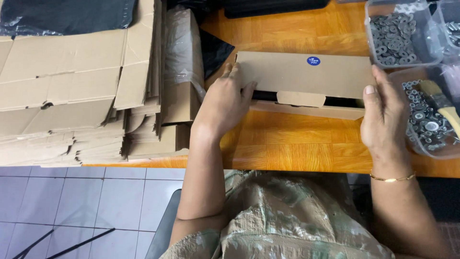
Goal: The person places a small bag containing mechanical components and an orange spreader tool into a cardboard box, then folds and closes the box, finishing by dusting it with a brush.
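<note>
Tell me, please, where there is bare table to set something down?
Bare wood lies between the cardboard box and the table's near edge, between both hands, and behind the box. Flat cartons crowd the left; washer tubs the right.

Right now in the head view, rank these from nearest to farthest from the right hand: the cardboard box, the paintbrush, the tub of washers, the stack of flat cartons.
From the right hand:
1. Cardboard box, held at its right end.
2. Paintbrush, just right, in the tray of hardware.
3. Tub of washers, beyond, upper right.
4. Stack of flat cartons, far left.
</note>
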